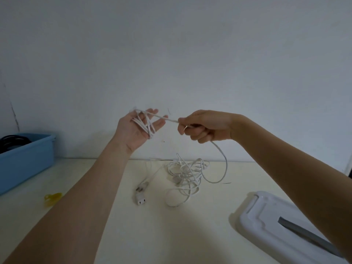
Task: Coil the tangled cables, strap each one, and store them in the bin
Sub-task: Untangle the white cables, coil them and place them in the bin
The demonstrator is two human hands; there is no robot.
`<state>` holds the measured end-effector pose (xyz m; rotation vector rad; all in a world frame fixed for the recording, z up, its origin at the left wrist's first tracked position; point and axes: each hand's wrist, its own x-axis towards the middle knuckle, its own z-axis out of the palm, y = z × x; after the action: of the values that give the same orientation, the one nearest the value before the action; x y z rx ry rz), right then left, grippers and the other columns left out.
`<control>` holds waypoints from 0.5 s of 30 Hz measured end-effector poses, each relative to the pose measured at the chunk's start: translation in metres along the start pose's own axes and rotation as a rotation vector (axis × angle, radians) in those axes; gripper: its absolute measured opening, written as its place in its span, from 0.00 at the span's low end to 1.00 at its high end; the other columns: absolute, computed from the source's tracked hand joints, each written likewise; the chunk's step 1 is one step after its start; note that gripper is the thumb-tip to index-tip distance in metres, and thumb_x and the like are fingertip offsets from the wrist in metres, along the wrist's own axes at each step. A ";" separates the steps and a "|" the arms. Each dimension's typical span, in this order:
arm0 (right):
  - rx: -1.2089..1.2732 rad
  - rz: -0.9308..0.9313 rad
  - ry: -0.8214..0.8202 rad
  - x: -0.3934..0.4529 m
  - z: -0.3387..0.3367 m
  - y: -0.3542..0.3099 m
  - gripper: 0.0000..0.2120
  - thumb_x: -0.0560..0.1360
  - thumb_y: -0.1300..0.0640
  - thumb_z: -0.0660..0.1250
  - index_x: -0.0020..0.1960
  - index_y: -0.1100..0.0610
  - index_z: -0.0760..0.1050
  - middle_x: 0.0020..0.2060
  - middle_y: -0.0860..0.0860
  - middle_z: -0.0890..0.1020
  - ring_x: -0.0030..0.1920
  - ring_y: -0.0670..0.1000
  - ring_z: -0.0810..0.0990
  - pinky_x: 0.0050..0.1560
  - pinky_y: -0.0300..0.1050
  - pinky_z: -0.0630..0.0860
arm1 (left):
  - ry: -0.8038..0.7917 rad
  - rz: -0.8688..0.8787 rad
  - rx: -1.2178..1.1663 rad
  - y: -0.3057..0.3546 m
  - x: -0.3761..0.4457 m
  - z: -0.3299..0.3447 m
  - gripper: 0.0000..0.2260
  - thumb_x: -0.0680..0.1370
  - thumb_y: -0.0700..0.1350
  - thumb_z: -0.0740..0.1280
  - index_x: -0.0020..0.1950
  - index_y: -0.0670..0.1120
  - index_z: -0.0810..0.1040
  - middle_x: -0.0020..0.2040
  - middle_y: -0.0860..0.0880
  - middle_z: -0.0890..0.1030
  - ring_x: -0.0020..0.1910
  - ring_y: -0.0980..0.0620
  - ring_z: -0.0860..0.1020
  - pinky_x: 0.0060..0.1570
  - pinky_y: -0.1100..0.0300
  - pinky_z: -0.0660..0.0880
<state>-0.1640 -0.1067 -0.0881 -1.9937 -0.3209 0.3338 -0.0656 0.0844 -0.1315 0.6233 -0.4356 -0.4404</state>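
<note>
A white cable [221, 168] runs between both raised hands. Several turns of it are wound around the spread fingers and palm of my left hand [138, 128], which faces palm up with fingers fairly straight. My right hand [202, 125] pinches the cable a short way to the right, with its fingers curled around it. From that hand the cable loops down to a tangled white pile [185, 174] on the cream table [95, 235]. A white power cord with a two-pin plug [141, 191] lies left of the pile. The blue bin [28, 159] stands at the far left with black cable inside.
A white bin lid [276, 221] lies at the lower right with a grey strap [308, 237] across it. A small yellow clip [52, 198] sits near the blue bin. A plain white wall backs the table.
</note>
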 end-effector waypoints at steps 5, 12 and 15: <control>0.038 0.121 -0.176 0.005 0.017 0.034 0.15 0.78 0.49 0.56 0.46 0.57 0.77 0.22 0.44 0.59 0.21 0.41 0.55 0.22 0.35 0.48 | -0.216 -0.042 -0.033 0.004 -0.005 0.039 0.17 0.73 0.42 0.56 0.52 0.31 0.78 0.49 0.38 0.82 0.36 0.47 0.83 0.35 0.58 0.81; -0.275 0.330 0.115 0.020 0.006 0.051 0.21 0.76 0.42 0.62 0.32 0.55 0.64 0.24 0.48 0.59 0.23 0.45 0.54 0.24 0.36 0.53 | -0.535 -0.568 0.489 -0.014 -0.015 0.066 0.26 0.70 0.47 0.55 0.64 0.34 0.68 0.46 0.37 0.74 0.18 0.53 0.72 0.17 0.70 0.59; -0.360 0.313 0.371 0.013 -0.013 0.049 0.14 0.77 0.54 0.63 0.35 0.54 0.63 0.24 0.48 0.63 0.24 0.45 0.58 0.26 0.36 0.56 | -0.568 -0.726 0.800 -0.031 -0.030 0.060 0.27 0.70 0.51 0.52 0.61 0.33 0.70 0.44 0.38 0.79 0.16 0.54 0.69 0.14 0.71 0.59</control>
<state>-0.1434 -0.1339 -0.1280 -2.4118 0.1832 0.0964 -0.1289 0.0499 -0.1147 1.4565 -0.9469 -1.1725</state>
